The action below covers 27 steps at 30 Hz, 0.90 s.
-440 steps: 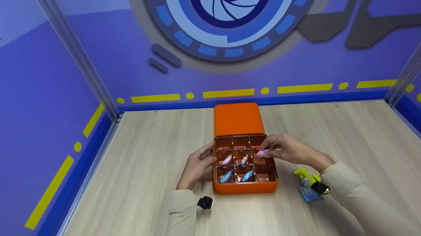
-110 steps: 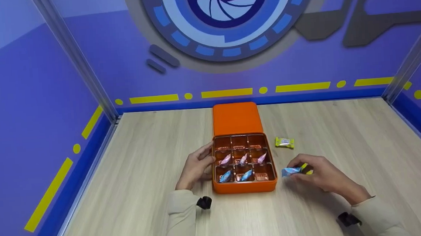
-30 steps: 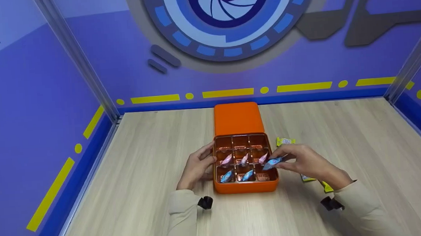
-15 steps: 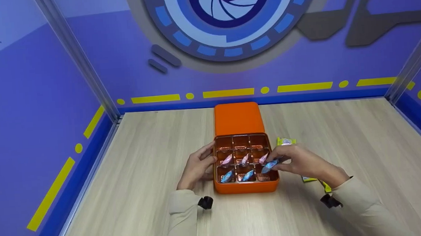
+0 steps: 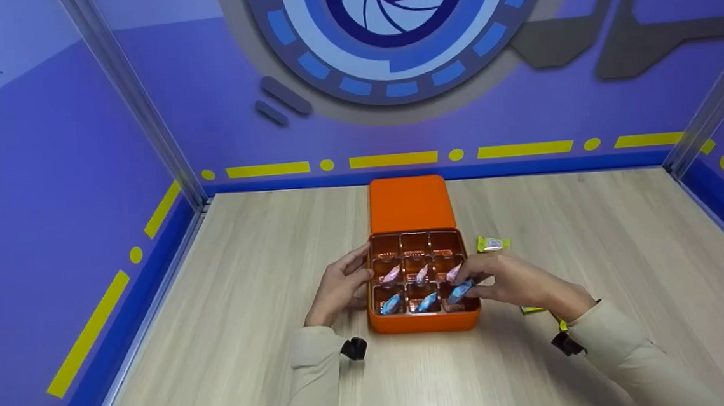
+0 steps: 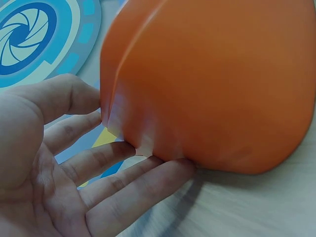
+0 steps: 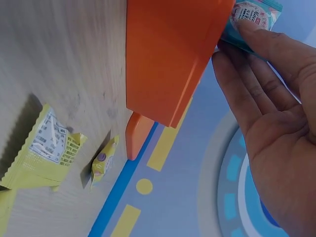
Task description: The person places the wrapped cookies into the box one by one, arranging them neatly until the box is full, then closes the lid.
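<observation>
An orange box (image 5: 423, 323) with a grid of small compartments stands open in the head view. Pink-wrapped candies (image 5: 422, 274) lie in its middle row, and blue-wrapped candies (image 5: 391, 303) in the front left and front middle compartments. My right hand (image 5: 517, 284) pinches a blue-wrapped candy (image 5: 460, 291) between thumb and fingers, tilted down into the front right compartment. The right wrist view shows this candy (image 7: 249, 19) at the box rim. Against the box's left side my left hand (image 5: 338, 287) rests; its fairly straight fingers (image 6: 143, 197) touch the orange wall.
Behind the box, its orange lid (image 5: 410, 203) lies folded back. A yellow-wrapped candy (image 5: 493, 243) lies on the wooden table (image 5: 263, 248) to the right. Other yellow candies (image 7: 44, 148) are partly hidden by the right arm in the head view. Blue panels (image 5: 395, 130) surround the table.
My right hand has brought the blue candy from the right of the box, over its right rim and down into the front right compartment. The left hand has stayed put.
</observation>
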Motion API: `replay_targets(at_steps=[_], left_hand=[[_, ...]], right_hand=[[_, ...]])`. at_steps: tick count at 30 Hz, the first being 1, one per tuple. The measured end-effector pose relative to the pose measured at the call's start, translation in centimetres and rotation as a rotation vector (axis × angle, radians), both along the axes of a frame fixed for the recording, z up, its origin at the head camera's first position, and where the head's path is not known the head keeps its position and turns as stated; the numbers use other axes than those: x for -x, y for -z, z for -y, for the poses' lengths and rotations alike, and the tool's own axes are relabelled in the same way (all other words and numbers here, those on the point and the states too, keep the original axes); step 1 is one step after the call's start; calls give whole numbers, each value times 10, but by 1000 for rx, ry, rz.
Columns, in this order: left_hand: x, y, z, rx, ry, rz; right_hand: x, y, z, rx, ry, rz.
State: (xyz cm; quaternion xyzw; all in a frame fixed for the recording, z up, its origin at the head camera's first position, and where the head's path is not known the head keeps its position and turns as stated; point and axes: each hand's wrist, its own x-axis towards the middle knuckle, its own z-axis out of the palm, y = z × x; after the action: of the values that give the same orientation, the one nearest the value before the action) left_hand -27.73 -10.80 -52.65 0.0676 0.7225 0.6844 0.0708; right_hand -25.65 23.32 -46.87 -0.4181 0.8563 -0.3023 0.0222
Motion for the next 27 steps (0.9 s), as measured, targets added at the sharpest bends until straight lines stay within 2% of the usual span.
replay_targets(at_steps=[16,27], left_hand=[[1,-1,-1,-29,-10,43],[-2,-2,-1,-31,-8,44]], right_hand=[[-1,5,3,-50,-7,0],[-3,6,3,-55,3,12]])
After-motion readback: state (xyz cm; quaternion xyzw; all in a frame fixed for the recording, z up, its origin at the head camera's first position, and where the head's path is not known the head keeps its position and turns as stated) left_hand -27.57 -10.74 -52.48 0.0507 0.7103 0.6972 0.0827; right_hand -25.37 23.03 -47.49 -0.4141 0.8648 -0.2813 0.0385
